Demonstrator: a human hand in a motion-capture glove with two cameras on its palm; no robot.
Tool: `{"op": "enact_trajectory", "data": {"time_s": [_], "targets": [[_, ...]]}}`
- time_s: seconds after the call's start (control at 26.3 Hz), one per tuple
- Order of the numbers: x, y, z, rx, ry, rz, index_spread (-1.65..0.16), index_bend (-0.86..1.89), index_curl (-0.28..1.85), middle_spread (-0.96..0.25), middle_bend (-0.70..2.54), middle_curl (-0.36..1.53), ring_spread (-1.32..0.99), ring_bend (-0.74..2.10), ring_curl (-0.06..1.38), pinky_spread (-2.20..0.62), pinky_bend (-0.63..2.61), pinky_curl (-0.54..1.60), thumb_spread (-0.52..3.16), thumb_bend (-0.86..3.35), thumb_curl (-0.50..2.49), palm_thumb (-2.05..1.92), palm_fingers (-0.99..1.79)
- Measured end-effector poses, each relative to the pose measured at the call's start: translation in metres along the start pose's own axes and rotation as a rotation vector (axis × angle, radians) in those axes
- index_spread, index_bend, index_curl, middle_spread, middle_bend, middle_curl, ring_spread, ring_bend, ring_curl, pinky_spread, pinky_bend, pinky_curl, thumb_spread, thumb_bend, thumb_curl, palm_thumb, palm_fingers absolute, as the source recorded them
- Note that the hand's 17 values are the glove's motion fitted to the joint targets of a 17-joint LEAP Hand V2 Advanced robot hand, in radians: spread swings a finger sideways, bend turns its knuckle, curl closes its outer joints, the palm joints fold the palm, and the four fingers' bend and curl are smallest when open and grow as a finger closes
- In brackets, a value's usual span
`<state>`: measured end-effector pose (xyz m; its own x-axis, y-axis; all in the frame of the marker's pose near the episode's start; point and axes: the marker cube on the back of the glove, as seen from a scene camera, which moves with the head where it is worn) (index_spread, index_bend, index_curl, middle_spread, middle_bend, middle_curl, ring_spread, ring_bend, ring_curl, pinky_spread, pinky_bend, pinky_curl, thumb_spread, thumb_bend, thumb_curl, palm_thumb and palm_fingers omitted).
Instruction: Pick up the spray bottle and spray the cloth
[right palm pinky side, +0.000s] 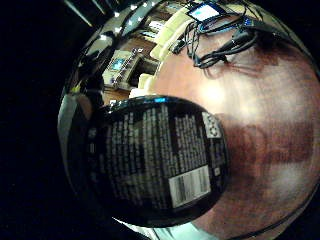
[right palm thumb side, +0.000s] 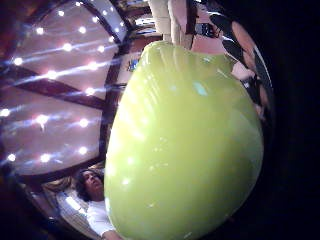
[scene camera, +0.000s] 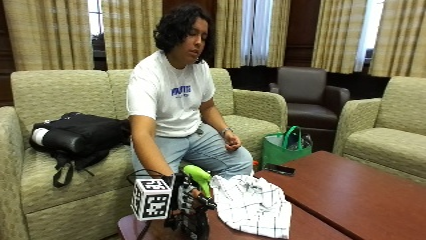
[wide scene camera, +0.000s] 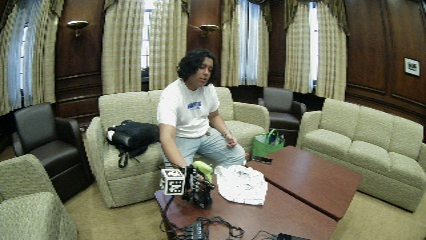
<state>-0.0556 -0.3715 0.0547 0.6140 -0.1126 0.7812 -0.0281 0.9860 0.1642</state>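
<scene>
A spray bottle with a lime-green trigger head (scene camera: 198, 178) and a black labelled body (scene camera: 197, 221) stands upright at the left end of the reddish wooden table (scene camera: 346, 200). My gloved right hand (scene camera: 178, 196) grips it around the neck. The black body (right palm pinky side: 160, 160) fills the little finger side palm view, and the green head (right palm thumb side: 185, 145) fills the thumb side palm view. A crumpled white checked cloth (scene camera: 253, 204) lies on the table just right of the bottle, with the nozzle pointing toward it. Whether the bottle's base touches the table is hidden.
A black phone (scene camera: 279, 169) lies at the table's far edge, with a green bag (scene camera: 285, 147) on the floor behind it. Cables and a device (wide scene camera: 206, 229) lie at the table's near end. A black bag (scene camera: 80, 136) sits on the sofa. The bare left hand (scene camera: 233, 145) rests on the thigh.
</scene>
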Motion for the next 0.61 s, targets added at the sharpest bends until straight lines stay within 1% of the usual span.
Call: {"op": "enact_trajectory", "data": {"time_s": [0.11, 0.27, 0.61], "targets": [[0.0011, 0.0005, 0.0024, 0.001, 0.005, 0.012, -0.35, -0.06, 0.05, -0.15, 0.13, 0.32, -0.23, 0.93, 0.41, -0.17, 0.66, 0.41, 0.89, -0.02, 0.37, 0.76, 0.85], [0.0006, -0.0002, 0.0033, 0.004, 0.024, 0.025, -0.30, 0.00, 0.05, -0.13, 0.18, 0.33, -0.22, 1.01, 0.44, -0.21, 0.65, 0.41, 0.90, -0.03, 0.37, 0.75, 0.96], [-0.0030, -0.0042, 0.0056, -0.044, 0.046, 0.060, -0.26, 0.03, 0.06, -0.11, 0.16, 0.34, -0.21, 1.02, 0.46, -0.26, 0.63, 0.40, 0.90, -0.04, 0.35, 0.70, 1.01]]}}
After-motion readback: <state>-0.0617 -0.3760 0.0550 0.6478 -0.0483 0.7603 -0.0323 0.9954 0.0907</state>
